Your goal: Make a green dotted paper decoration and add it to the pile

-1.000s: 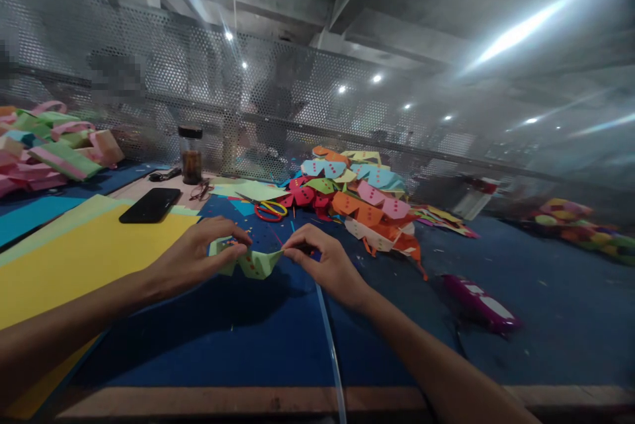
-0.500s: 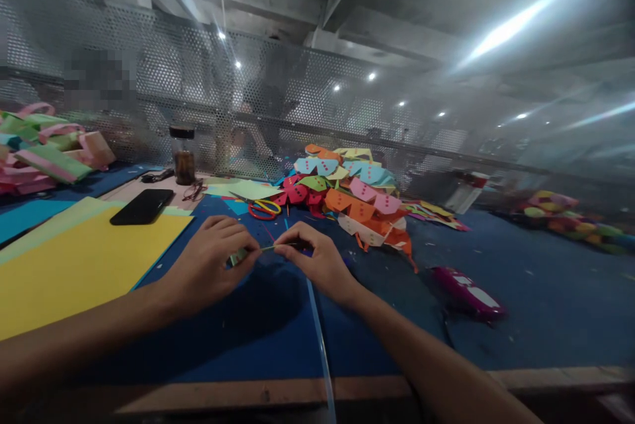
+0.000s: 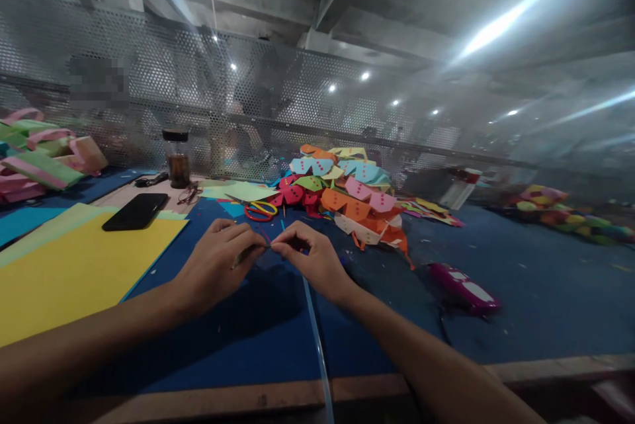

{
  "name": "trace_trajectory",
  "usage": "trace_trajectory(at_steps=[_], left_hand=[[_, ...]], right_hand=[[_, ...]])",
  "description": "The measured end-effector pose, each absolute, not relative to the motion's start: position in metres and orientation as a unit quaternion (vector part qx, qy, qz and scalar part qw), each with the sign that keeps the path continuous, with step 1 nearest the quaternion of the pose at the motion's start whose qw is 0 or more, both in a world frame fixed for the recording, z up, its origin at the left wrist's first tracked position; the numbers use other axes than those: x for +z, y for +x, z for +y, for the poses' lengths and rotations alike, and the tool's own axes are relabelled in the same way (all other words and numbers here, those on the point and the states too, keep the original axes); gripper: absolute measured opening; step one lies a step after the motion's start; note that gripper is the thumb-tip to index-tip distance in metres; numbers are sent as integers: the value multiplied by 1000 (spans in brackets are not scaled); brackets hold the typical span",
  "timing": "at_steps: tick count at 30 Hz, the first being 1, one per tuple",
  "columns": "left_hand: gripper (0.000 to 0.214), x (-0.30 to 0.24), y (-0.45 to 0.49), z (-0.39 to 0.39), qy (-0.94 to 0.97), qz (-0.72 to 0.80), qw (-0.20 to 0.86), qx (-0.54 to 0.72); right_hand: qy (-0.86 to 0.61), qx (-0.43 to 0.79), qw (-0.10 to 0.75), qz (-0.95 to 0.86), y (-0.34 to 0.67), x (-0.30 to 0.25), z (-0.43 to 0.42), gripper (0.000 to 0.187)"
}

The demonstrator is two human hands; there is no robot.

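Note:
Above the dark blue tabletop [image 3: 238,344], my left hand [image 3: 221,258] is closed in a pinch on a small strip of green paper [image 3: 238,258], most of which the fingers cover. My right hand [image 3: 315,255] pinches the strip's other end, its fingertips nearly meeting those of the left; that end is too small to make out clearly. Just beyond the fingers lie scissors [image 3: 260,212] with red and yellow handles. A narrow pale-blue strip [image 3: 317,338] runs beneath my right hand and over the table's front edge.
Folded paper pieces in several colours [image 3: 357,192] are heaped behind my hands. At right lies a purple glue gun-like device [image 3: 464,288] with a cord. Yellow sheets [image 3: 74,265], a black phone [image 3: 136,212] and a jar [image 3: 178,163] are at left. Perforated metal panels [image 3: 198,80] stand behind.
My hands have drawn closer together, and the gap between their fingertips has narrowed. Less of the green paper shows now. The view has shifted slightly.

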State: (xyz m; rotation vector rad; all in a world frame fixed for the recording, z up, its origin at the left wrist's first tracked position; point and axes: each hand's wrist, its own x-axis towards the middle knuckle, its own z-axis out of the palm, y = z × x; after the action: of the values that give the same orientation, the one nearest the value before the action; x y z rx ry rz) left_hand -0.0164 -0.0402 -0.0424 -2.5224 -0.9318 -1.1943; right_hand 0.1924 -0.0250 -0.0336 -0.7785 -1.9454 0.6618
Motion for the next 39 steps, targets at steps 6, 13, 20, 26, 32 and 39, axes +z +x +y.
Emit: trace_trajectory(at_steps=[6,13,20,26,32,39], left_hand=[[11,-47,-19,-42,-849,-310,84,-419],[10,-50,-17,-43,-838,-320,61,-437],[10,-49,-17,-49,-827,-329,23,-456],[13,-46,-17,-51,-819,-351,-10,-454],[9,-48,-15,-51,-812,-347,-22,-469],[10,-49,-13,-52,-813,-336,-43,-473]], right_hand=[[-302,302,448,-786,191,-34,-26,9],[-314,296,440,-787,190,-33,-26,12],[-316,335,422,-781,190,-30,-28,28],[-319,369,426,-762,191,-27,-30,30],[-327,320,426,-780,189,-30,-32,32],[-315,368,404,-776,189,-30,-31,36]])
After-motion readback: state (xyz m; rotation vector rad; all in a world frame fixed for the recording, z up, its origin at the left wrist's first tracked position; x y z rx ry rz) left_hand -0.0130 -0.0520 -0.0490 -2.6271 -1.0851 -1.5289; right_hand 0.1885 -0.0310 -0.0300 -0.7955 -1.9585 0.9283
